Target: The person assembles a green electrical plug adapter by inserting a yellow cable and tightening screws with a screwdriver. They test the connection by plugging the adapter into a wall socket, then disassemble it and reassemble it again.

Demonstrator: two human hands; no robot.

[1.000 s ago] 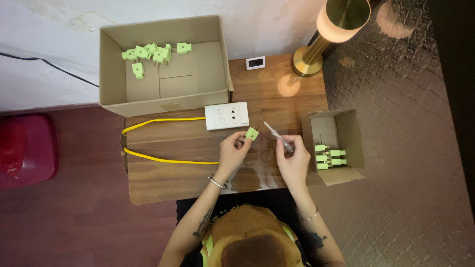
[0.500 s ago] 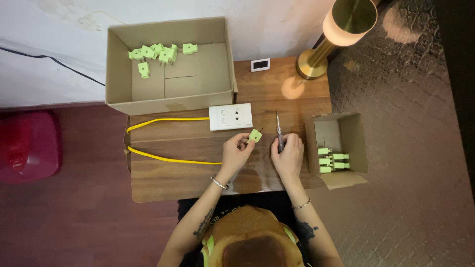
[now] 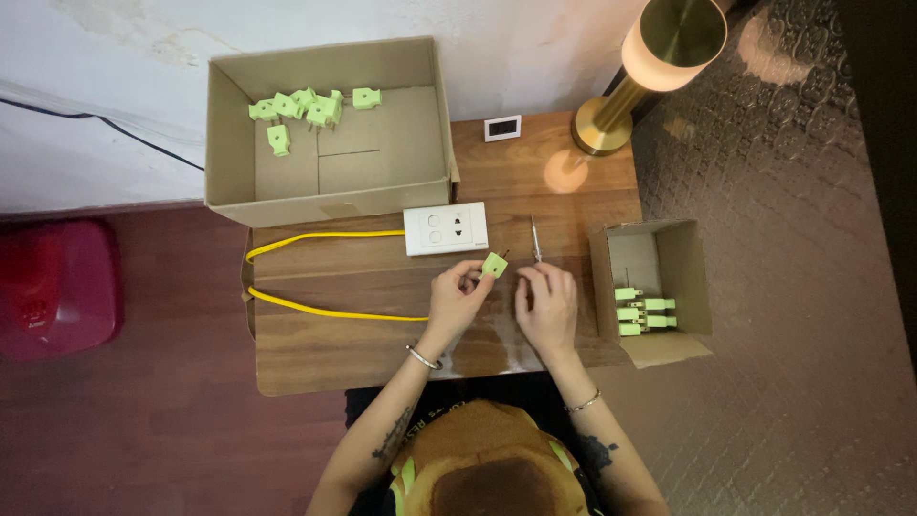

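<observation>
My left hand [image 3: 457, 304] pinches a small light-green plug [image 3: 494, 265] between thumb and fingers, just above the wooden table [image 3: 325, 344]. A thin screwdriver [image 3: 536, 239] lies flat on the table, right of the white socket block [image 3: 445, 229]. My right hand [image 3: 547, 306] rests on the wood with its fingertips just below the screwdriver's near end, loosely curled and holding nothing. A yellow cable [image 3: 325, 311] runs from the socket block out to the table's left edge and back toward my left hand.
A large open cardboard box [image 3: 382, 196] at the back left holds several green plugs [image 3: 306, 105]. A small cardboard box [image 3: 690, 277] at the right edge holds three more [image 3: 642, 311]. A brass lamp [image 3: 611, 129] and a small white device [image 3: 503, 127] stand at the back. A red object [image 3: 53, 287] sits on the floor, left.
My right hand lowered the screwdriver from a raised tilt to flat on the table and slid back from it. My left hand kept the plug, shifting slightly toward the middle.
</observation>
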